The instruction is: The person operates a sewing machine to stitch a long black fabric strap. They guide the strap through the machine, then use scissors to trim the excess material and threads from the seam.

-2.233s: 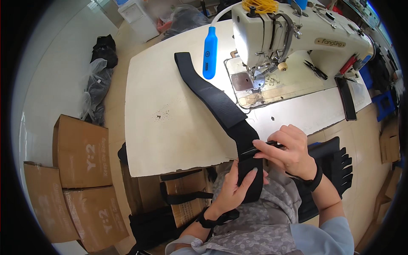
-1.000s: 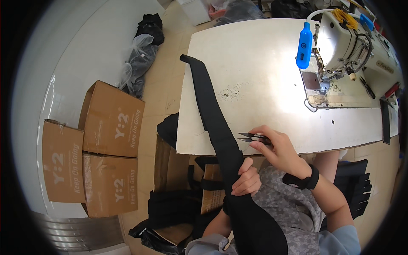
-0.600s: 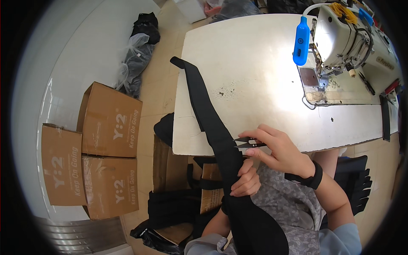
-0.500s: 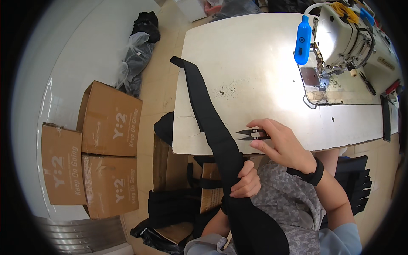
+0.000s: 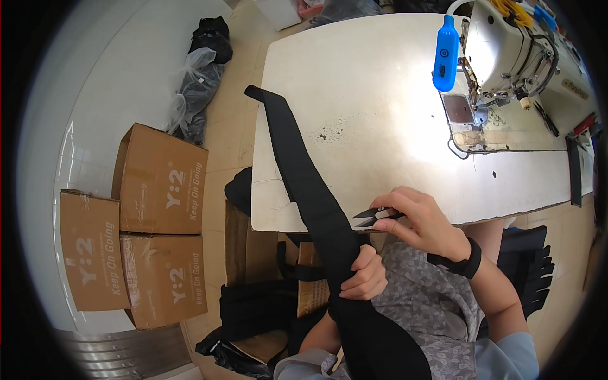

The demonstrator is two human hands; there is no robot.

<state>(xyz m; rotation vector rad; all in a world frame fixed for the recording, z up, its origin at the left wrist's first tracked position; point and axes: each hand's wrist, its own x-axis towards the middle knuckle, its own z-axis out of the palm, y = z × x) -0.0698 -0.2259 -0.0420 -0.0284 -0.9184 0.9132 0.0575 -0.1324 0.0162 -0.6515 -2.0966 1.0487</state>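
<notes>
A long black fabric strip [image 5: 308, 183] runs from the far left of the white table down across the front edge and into my lap, where it widens. My left hand [image 5: 364, 273] is closed round it just in front of the table edge. In my right hand [image 5: 418, 218] I hold small black thread snips [image 5: 378, 216] between thumb and fingers, their points facing left toward the strip without touching it. A black band [image 5: 472, 258] circles my right wrist.
A sewing machine [image 5: 506, 57] with a blue lamp [image 5: 446, 54] stands on the table [image 5: 367, 69] at the far right. Cardboard boxes [image 5: 161, 183] are stacked at the left. Black fabric pieces [image 5: 259, 310] lie below the table's front left. Thread scraps [image 5: 326, 135] dot the tabletop.
My right hand has lowered a little toward the table's front edge, and the snips' blades have come closer together. My left hand keeps its grip on the strip.
</notes>
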